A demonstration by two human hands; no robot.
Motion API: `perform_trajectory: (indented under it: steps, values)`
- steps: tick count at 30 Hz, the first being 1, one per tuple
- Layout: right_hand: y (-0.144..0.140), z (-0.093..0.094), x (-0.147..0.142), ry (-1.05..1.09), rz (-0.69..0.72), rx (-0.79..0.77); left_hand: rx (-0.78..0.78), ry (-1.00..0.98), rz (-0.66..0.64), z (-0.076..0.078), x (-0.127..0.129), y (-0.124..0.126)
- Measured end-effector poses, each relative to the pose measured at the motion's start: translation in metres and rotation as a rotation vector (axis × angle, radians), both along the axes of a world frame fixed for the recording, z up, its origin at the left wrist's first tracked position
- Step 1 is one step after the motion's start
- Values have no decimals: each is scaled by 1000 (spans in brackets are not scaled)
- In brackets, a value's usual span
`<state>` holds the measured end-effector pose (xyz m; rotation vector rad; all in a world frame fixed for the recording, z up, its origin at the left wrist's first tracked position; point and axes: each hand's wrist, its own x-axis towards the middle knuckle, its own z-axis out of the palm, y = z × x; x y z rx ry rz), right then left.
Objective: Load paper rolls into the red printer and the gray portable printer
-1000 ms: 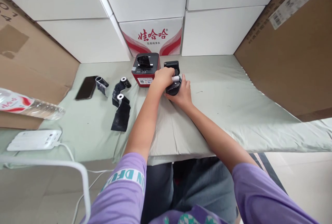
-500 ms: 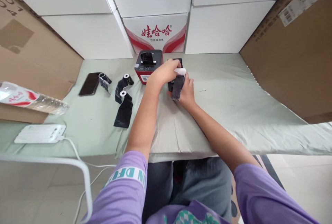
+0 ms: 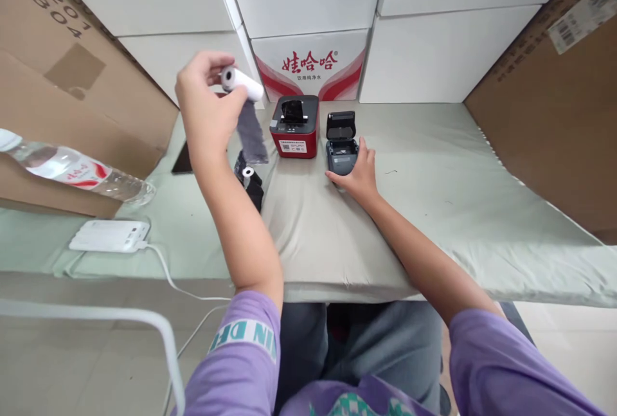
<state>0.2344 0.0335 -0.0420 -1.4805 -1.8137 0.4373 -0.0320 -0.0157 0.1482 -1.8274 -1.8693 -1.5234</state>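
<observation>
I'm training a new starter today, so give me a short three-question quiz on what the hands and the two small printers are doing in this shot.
1. True or false: the left hand holds a paper roll up above the table.
2. What does the right hand rest against?
A. the red printer
B. the grey printer
C. the water bottle
3. Fill in: the grey printer's lid stands ____.

Key: 1 true; 2 B; 3 open.
</observation>
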Motion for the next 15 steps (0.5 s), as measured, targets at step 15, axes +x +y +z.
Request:
perform_trajectory:
  steps: [15]
  values:
    - [-1,4,0,8,17,-16,-755,25,156,-98,-131,31]
